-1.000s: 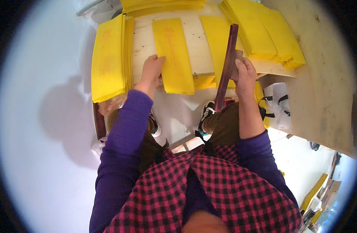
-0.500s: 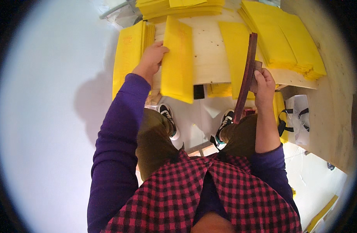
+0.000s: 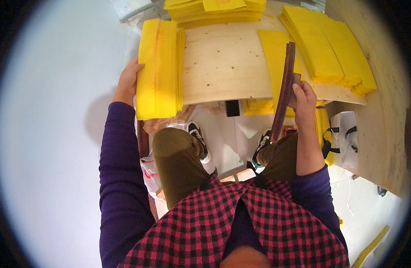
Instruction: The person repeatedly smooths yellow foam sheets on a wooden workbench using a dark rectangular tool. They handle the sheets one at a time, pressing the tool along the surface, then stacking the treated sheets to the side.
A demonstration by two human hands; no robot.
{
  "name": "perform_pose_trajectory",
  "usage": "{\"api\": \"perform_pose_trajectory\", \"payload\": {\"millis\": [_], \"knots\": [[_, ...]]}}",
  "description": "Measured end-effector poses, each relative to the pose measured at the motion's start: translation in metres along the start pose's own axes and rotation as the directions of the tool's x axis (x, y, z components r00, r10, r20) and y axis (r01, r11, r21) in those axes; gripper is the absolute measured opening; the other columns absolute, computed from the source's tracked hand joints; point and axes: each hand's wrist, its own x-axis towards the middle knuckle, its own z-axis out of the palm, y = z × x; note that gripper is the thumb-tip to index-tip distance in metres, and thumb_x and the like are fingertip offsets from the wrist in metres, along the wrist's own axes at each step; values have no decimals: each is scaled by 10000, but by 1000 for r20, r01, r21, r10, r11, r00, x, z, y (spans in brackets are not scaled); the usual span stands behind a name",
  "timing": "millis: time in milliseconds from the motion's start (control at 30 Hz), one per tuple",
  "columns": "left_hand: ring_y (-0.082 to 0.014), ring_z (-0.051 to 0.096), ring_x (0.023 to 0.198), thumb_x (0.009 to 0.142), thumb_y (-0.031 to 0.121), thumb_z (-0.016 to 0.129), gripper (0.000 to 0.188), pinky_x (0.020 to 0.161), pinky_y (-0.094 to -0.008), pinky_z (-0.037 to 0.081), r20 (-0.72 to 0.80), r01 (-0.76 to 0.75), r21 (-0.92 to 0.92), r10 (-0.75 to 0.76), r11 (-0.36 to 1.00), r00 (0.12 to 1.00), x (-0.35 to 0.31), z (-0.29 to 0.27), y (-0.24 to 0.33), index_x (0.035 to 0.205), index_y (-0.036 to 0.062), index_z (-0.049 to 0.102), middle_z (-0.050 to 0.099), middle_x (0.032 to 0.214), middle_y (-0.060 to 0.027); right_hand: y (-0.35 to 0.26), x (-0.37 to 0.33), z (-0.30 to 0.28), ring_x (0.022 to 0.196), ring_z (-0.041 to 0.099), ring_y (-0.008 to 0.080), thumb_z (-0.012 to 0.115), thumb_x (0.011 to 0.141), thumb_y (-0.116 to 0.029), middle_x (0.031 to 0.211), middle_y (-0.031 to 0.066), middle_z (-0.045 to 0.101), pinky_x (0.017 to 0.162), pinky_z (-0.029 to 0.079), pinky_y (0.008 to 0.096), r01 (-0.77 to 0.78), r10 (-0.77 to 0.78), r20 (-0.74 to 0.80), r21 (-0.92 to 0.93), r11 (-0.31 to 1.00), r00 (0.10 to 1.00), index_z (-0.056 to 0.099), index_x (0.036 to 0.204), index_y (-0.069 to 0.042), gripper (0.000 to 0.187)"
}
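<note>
1. The left hand (image 3: 128,82) is narrow, its thumb at the outer edge of the left stack of yellow sheets (image 3: 163,71); whether it grips, I cannot tell.
2. The right hand (image 3: 305,100) holds a curved dark-red bar (image 3: 285,87) by its block handle, over a plain yellow sheet (image 3: 270,47).
3. Judging by red marks, the left stack's top sheet looks done; the unmarked right-hand piles (image 3: 315,49) on the counter (image 3: 223,62) look left over.
4. Those marks are illegible; a white bag (image 3: 151,172) bears red print.

Purple sleeves (image 3: 125,187), red-black checked garment (image 3: 187,228)
</note>
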Motion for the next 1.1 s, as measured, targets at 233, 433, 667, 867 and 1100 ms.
{"api": "perform_pose_trajectory", "payload": {"millis": [233, 433, 667, 867, 1100], "knots": [[-193, 542, 986, 827, 153, 524, 463, 803, -273, 436, -338, 168, 355, -41, 920, 940, -1, -40, -10, 1251, -8, 432, 554, 1131, -110, -6, 0, -4, 618, 580, 116, 518, 852, -157, 778, 39, 573, 514, 519, 267, 38, -29, -76, 114, 993, 997, 525, 866, -23, 134], [-168, 519, 1007, 830, 190, 546, 441, 802, -273, 406, -238, -11, 735, 273, 678, 932, -18, 27, 28, 1221, 1, 470, 546, 1163, -93, -15, 4, -21, 524, 522, 73, 515, 842, -126, 689, 2, 554, 429, 423, 205, 170, -117, -174, 329, 929, 978, 527, 833, -45, 83], [-138, 557, 910, 850, 198, 528, 340, 770, -263, 432, 244, -92, 553, -55, 828, 968, -7, 171, -25, 1154, 46, 530, 593, 1052, -44, -12, 12, -42, 388, 350, 57, 543, 834, -156, 545, -34, 440, 348, 248, 207, 260, -135, -301, 428, 866, 944, 482, 720, -106, 139], [-179, 587, 811, 863, 230, 523, 289, 714, -292, 479, 288, 307, 433, -453, 847, 844, -7, 277, -123, 1061, 22, 549, 599, 943, -88, -17, 5, -63, 385, 351, 56, 544, 831, -162, 532, -36, 437, 343, 238, 206, 257, -138, -274, 467, 846, 952, 467, 698, -108, 163], [-217, 602, 814, 885, 266, 482, 297, 684, -328, 488, 245, 564, 199, -598, 801, 763, -20, 327, -168, 1036, 13, 516, 596, 956, -105, -20, 3, -85, 395, 382, 53, 538, 832, -158, 529, -32, 461, 343, 256, 212, 271, -142, -288, 480, 834, 947, 477, 688, -105, 165]]}}
